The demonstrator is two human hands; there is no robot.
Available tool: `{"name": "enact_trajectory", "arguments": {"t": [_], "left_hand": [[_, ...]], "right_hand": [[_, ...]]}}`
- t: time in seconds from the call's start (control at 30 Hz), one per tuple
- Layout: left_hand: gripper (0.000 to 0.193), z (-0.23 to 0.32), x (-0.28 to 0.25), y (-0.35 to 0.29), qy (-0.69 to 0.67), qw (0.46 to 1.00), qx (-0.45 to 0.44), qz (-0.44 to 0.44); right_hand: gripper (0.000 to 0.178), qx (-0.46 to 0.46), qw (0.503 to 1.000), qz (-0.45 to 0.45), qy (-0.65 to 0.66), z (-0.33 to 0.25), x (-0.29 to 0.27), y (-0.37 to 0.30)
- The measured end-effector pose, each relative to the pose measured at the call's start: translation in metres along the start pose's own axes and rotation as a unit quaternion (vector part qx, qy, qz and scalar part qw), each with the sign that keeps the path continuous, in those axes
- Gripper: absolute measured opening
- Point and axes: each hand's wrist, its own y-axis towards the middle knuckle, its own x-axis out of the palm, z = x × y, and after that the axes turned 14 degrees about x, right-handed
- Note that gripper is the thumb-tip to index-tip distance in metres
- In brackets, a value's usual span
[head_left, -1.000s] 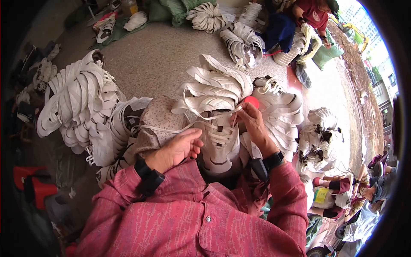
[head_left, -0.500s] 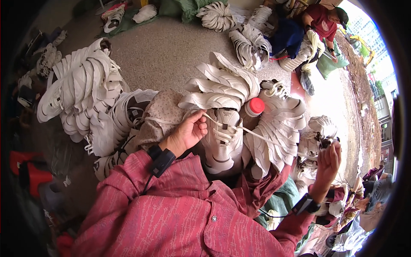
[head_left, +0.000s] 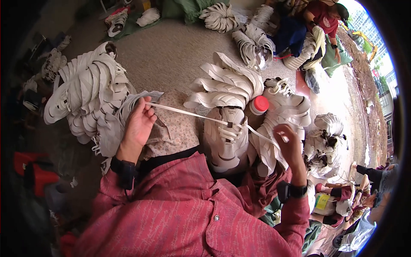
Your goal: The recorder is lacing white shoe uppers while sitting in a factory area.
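A white shoe upper stands in front of me, its laces crossing over the tongue. My left hand pinches the end of one white shoelace, pulled taut leftward from the shoe upper. On the other side, my right hand has curled fingers beside a second lace that runs from the shoe upper toward it. Whether the fingers grip that lace is hidden. A fanned stack of white shoe uppers sits just beyond, and another stack lies to the right. Between them is a red-capped container.
A large pile of white shoe uppers rises at left, near a flowered cloth. More uppers lie at right. A co-worker in a dark red shirt sits at the far right. A red object is at far left.
My left hand has moved left, drawing its lace out long and taut. My right hand has come in from the right, closer to the shoe upper.
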Motion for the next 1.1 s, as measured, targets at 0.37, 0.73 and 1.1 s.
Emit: {"name": "enact_trajectory", "arguments": {"t": [0.37, 0.73, 1.1], "left_hand": [[0.023, 0.024, -0.003, 0.01, -0.109, 0.989, 0.034, -0.091], [0.026, 0.015, 0.02, 0.016, -0.112, 0.992, 0.009, -0.054], [0.025, 0.02, 0.004, 0.016, -0.03, 0.996, 0.02, 0.082]], "right_hand": [[0.009, -0.16, 0.978, -0.055, -0.122, -0.031, 0.076, 0.049], [0.007, -0.149, 0.975, -0.149, -0.065, -0.016, 0.079, 0.06], [0.009, 0.047, 0.933, -0.328, 0.143, -0.008, 0.051, 0.07]]}}
